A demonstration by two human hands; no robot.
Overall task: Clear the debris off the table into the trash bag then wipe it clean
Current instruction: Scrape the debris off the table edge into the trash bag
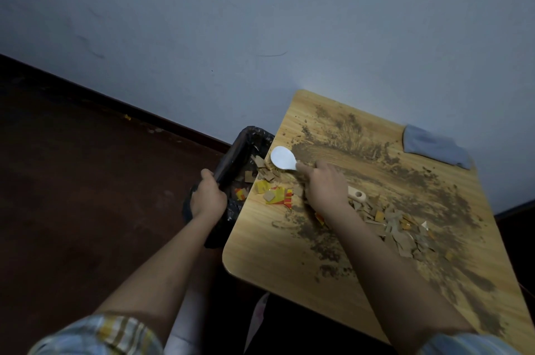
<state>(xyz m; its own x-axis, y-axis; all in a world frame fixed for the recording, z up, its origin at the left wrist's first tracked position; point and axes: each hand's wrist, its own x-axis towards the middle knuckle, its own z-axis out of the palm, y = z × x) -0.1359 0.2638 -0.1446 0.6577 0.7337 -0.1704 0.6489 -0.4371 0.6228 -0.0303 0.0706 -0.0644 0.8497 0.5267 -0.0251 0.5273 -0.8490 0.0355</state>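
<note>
**Debris sweep under way at table edge; wiping not yet begun**

Dim room, pale wall behind, dark floor below. Wooden table (260,239) stands against the wall, its top smeared with brown dirt (428,189) and strewn with scraps (275,191) of card and coloured paper.

Left hand (207,195) grips the rim of the black bag (231,157), holding its mouth open just beside and below the table's left edge, evidently so that swept material drops straight in. Some scraps already lie inside.

Right hand (325,183) is clamped on the handle of a white paddle (282,158), whose blade lies at the edge beside the bag, serving as a scraper. Handle's end, with a hole, shows behind the wrist.

A larger heap (405,230) remains near the right forearm, well apart from the bag.

Blue cloth (431,146) lies at the far corner, untouched, presumably reserved for wiping.
</note>
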